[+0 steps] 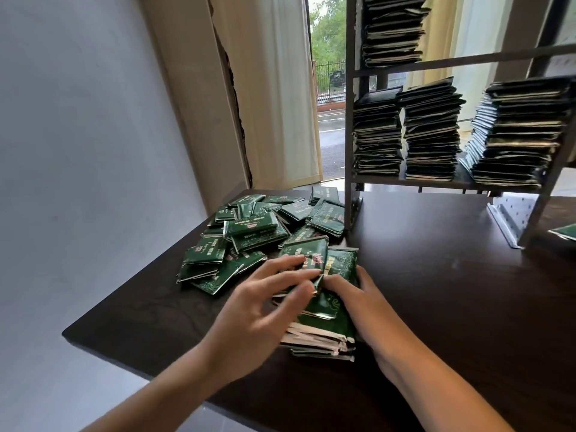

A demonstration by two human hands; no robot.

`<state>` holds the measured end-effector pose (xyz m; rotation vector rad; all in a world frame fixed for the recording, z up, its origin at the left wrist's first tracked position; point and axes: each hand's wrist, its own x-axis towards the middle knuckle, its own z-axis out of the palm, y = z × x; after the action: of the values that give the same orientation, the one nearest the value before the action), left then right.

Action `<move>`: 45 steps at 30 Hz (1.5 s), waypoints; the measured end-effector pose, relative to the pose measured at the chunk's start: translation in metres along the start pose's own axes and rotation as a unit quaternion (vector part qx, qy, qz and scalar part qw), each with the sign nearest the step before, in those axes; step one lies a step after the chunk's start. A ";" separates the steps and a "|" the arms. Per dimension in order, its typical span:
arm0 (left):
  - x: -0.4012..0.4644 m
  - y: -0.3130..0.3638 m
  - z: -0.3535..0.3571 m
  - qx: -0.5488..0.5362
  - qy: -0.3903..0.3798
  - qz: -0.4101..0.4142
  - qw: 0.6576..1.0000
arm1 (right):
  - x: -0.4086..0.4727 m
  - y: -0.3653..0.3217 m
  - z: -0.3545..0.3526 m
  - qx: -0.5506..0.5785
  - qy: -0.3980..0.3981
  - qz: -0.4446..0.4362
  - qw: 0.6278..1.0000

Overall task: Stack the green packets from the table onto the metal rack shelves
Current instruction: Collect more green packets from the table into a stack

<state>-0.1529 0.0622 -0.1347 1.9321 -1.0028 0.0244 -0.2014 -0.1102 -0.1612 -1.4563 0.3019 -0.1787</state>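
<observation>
Green packets point(324, 294) sit gathered in a bundle between both hands at the near middle of the table. The left hand point(265, 307) lies over the bundle's left side with its fingers point(290, 275) spread and lightly bent, the tips touching the top packets; whether they pinch one cannot be told. The right hand point(371, 307) cups the bundle's right side, its fingers curled over the top packet and pressing it down. The bundle's near edge shows layered silvery seams, crimped and flat.

Just beyond the hands, to the far left, a loose heap of packets point(249, 235) lies scattered and overlapping: flat, glossy foil rectangles, dark green with pale print and small red marks. The table point(452, 291) is a dark brown slab with faint wood grain and a dull sheen.

At the far right stands the metal rack point(352, 182), grey angle-iron posts with perforated foot plates resting on the tabletop. Its lower shelf carries three tall stacks of packets point(431, 132), edges toward the viewer; the upper shelf holds another stack point(392, 29).

A pale, smooth wall point(78, 120) fills the left. Cream curtains point(268, 88) hang behind, parted on a wet street, a fence and trees.
</observation>
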 end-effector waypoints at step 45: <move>0.036 -0.005 0.016 -0.513 0.081 -0.341 0.783 | -0.009 0.001 0.010 -0.117 0.089 -0.139 0.979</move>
<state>-0.1309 0.0288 -0.1333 1.1064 -0.0408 -0.6340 -0.2065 -0.0978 -0.1605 -1.7183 0.2701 -0.5162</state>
